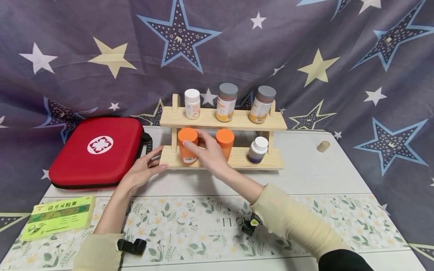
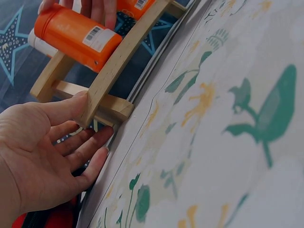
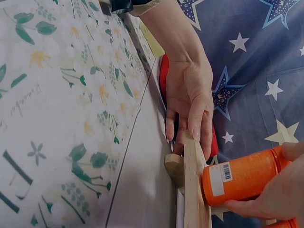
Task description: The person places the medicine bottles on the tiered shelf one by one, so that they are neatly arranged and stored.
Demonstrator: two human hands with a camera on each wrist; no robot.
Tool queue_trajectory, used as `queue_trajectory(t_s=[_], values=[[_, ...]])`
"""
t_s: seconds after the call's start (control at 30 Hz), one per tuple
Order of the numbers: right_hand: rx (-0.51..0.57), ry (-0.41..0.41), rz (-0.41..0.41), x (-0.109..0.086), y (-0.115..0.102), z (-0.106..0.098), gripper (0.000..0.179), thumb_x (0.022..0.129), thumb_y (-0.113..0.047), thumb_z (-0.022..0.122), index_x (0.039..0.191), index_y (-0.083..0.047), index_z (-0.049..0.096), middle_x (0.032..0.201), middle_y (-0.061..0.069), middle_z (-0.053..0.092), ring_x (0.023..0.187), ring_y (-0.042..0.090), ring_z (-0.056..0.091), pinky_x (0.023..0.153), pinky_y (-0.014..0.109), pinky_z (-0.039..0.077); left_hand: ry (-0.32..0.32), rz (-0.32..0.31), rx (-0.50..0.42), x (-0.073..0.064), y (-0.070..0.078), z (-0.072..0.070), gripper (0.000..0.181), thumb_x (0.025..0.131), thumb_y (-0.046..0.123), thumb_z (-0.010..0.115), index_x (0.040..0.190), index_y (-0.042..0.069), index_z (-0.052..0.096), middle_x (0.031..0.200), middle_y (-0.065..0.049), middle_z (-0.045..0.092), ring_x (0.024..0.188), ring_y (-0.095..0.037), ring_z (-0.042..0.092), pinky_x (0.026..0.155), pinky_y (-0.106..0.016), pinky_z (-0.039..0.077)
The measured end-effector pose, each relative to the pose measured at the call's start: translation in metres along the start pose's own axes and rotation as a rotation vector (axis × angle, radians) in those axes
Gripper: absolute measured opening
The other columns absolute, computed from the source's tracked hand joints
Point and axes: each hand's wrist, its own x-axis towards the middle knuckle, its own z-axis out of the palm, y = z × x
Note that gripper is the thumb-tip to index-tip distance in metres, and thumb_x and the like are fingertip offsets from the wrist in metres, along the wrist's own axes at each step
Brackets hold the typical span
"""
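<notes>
My right hand (image 1: 211, 154) grips an orange bottle (image 1: 185, 155) by its sides, thumb in front and fingers behind. The bottle stands upright at the left of the lower board of a two-tier wooden rack (image 1: 173, 161). With thumb on the near edge and fingers behind, my left hand (image 2: 42, 152) holds that board's left end. Another orange bottle (image 1: 225, 138) is just right of my right hand, partly covered by it. Farther right on this tier stands a white-capped bottle (image 1: 257, 149). The upper tier bears a small white bottle (image 1: 192, 105) and two grey-capped bottles (image 1: 226, 105).
A red first-aid case (image 1: 78, 154) lies left of the rack, close to my left forearm. In front of it is a yellow-green medicine box (image 1: 59, 218). A small tan cylinder (image 1: 323, 146) lies at the right. Star-printed cloth (image 1: 237, 45) hangs behind.
</notes>
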Motion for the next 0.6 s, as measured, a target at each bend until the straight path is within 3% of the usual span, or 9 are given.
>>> queue_trajectory(t_s=[0.37, 0.6], values=[[0.049, -0.081, 0.043, 0.0044, 0.0008, -0.0064, 0.052, 0.101, -0.029, 0.066, 0.148, -0.011, 0.052, 0.143, 0.009, 0.06, 0.129, 0.023, 0.058, 0.114, 0.039, 0.045, -0.003, 0.004, 0.002, 0.0004, -0.0011, 0.0, 0.083, 0.1, 0.022, 0.068, 0.166, 0.022, 0.018, 0.167, -0.019, 0.032, 0.139, -0.036, 0.053, 0.088, -0.01, 0.045], [0.055, -0.118, 0.087, 0.0048, -0.001, -0.0077, 0.058, 0.102, -0.03, 0.065, 0.154, -0.012, 0.046, 0.15, 0.009, 0.055, 0.137, 0.023, 0.054, 0.118, 0.04, 0.041, 0.002, 0.006, 0.014, -0.0005, -0.0011, -0.001, 0.083, 0.1, 0.023, 0.068, 0.166, 0.021, 0.019, 0.167, -0.018, 0.033, 0.139, -0.036, 0.054, 0.088, -0.009, 0.045]])
